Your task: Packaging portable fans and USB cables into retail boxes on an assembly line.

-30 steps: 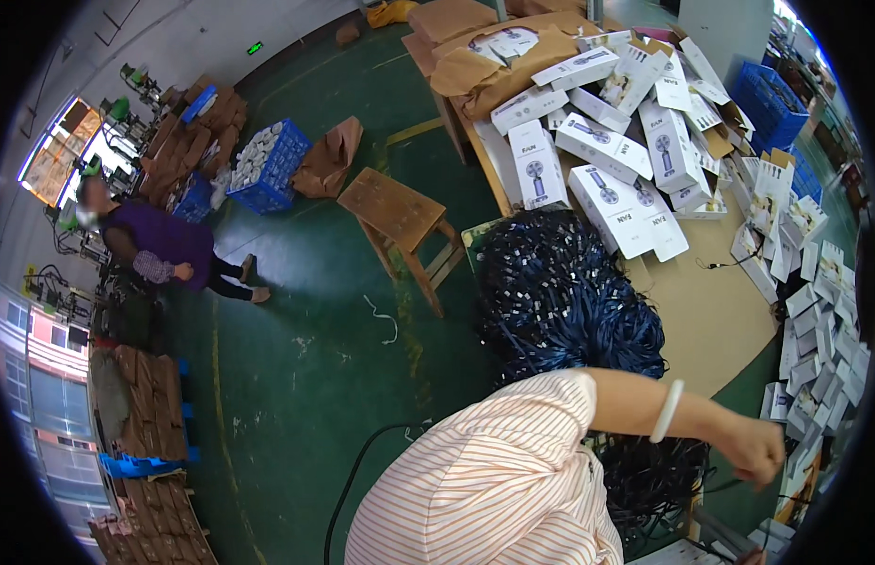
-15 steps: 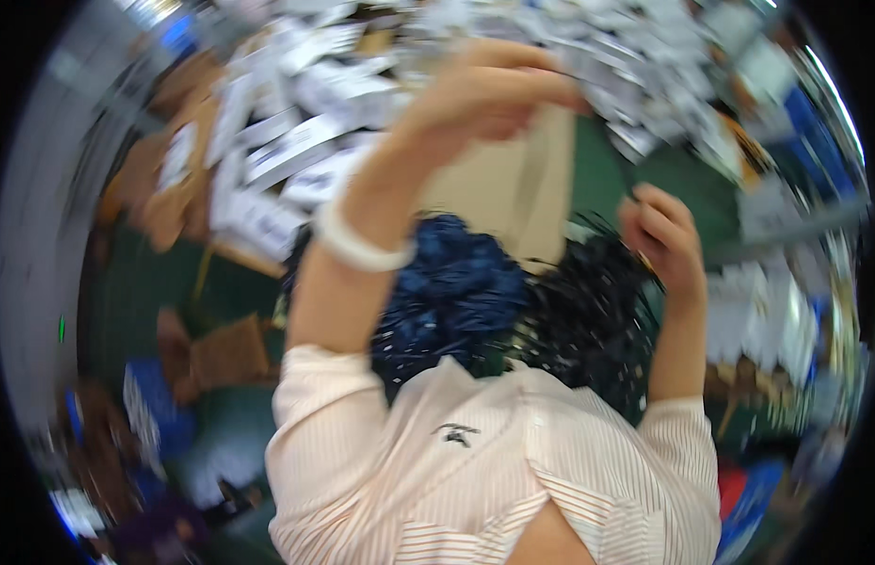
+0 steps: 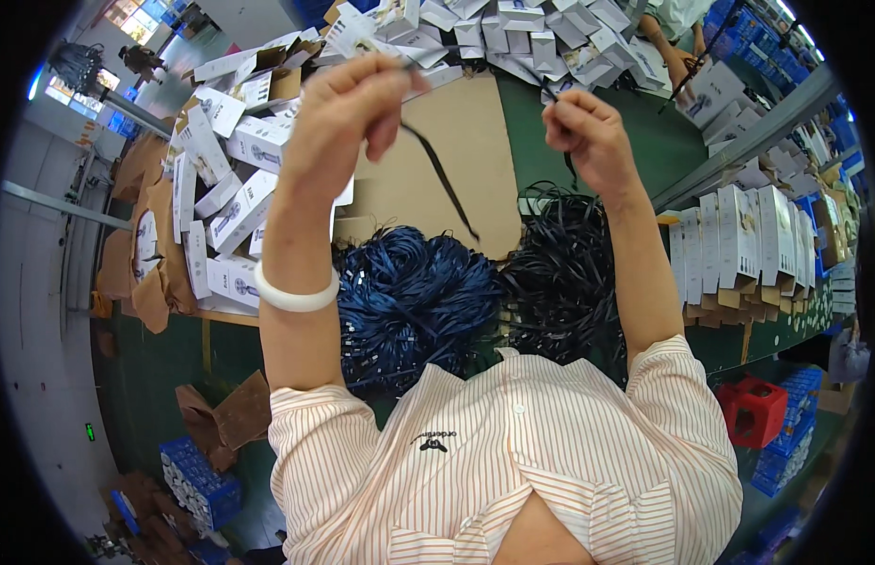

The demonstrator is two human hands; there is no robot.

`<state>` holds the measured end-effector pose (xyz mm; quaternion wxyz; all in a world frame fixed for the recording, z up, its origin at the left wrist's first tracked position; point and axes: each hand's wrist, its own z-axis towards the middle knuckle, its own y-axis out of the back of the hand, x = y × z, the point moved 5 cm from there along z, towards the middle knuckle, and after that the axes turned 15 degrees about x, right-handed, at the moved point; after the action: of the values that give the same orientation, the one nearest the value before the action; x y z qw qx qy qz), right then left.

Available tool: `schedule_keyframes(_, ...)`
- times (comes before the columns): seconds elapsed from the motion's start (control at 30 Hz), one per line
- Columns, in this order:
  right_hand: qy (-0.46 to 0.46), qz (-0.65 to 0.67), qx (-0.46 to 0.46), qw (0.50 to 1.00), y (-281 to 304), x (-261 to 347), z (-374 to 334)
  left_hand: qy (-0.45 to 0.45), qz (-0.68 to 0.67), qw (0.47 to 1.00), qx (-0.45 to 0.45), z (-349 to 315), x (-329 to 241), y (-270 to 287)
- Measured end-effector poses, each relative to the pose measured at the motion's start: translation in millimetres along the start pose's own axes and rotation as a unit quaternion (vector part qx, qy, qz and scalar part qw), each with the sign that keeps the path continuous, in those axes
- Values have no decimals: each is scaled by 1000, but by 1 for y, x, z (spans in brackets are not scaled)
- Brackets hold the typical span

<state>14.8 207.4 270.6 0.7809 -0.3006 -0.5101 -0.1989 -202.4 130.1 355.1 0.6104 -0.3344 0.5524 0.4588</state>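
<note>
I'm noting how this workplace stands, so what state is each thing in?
Left hand: curled, holding strap
Strap: end dangling
Right hand: pinching black strand
Blue straps: heaped, tangled
Black straps: heaped, tangled
Left boxes: jumbled
Right boxes: lined up
Board: flat
Bracelet: worn
Green sign: lit

ok so right in front of the worker there's the left bundle of straps (image 3: 414,297), and just beside it the right bundle of straps (image 3: 564,268). Past those is a cardboard sheet (image 3: 461,160), with a heap of boxes (image 3: 238,221) to its left on the table (image 3: 232,318) and a paper wrap (image 3: 153,231) further left again. Another pile of boxes (image 3: 541,47) sits beyond the sheet's far end. Left hand (image 3: 348,108) is above the sheet, a strap (image 3: 442,184) dangling from it; right hand (image 3: 588,137) is out past the right bundle. Over right, a row of boxes (image 3: 738,235) stands side by side. Behind on the left, a crate (image 3: 221,494) has crumpled paper (image 3: 238,419) next to it.
</note>
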Motion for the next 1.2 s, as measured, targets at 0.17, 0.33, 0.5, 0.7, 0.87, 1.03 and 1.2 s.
schedule_keyframes(0.17, 51, 34, 22, 998, -37, 11, 23, 83, 23, 996, 17, 9, 82, -41)
schedule_keyframes(0.33, 17, -109, -9, 994, -34, -1, 14, 36, -101, 993, 47, 24, 78, -63)
schedule_keyframes(0.5, 99, -186, -67, 975, -49, 1, 11, 57, -80, 995, -5, 34, 78, -79)
schedule_keyframes(0.7, 170, -315, -72, 931, -45, 4, 12, 69, -175, 982, 24, 36, 93, -69)
schedule_keyframes(0.87, -152, -12, 100, 983, -46, -66, -21, 13, -165, 986, 4, 25, 77, -51)
schedule_keyframes(1.03, -20, 102, -84, 991, 24, -87, -69, 7, -253, 967, 12, -2, 151, -55)
schedule_keyframes(1.2, -37, 325, -367, 871, 51, -130, -62, 41, -587, 807, 49, -51, 254, -149)
